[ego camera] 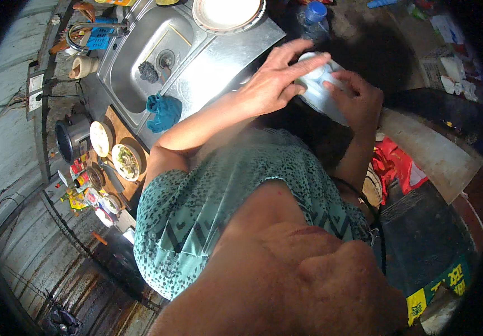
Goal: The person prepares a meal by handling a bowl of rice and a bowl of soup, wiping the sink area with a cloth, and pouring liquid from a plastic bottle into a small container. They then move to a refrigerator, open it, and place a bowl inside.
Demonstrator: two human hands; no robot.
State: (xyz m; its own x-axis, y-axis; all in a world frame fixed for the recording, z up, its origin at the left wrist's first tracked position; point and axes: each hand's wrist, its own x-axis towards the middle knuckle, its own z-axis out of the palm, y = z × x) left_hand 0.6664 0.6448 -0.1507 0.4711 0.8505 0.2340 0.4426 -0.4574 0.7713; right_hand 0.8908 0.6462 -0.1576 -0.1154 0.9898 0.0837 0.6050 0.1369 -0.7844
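My left hand (277, 82) reaches over the top of a white and pale-blue item (319, 84), with its fingers and thumb against it. It may be a bag or a soft pack; its exact kind is unclear. On the item's other side, the bent fingers of my right hand (357, 94) grip it, partly in shadow. A clear plastic bottle with a blue cap (315, 12) stands just beyond my hands. To the left, a patterned-rim plate (229, 14) rests on the steel drainboard (212, 63), and a teal cloth (165, 113) lies by the sink's edge.
The steel sink (126, 90) holds a dark scourer (148, 72) and chopsticks. At left, a wooden board (119, 126) bears two bowls of food (126, 162) and a knife (113, 178), near a dark pot (71, 138). A red bag (392, 166) and a pale board (430, 147) are at right.
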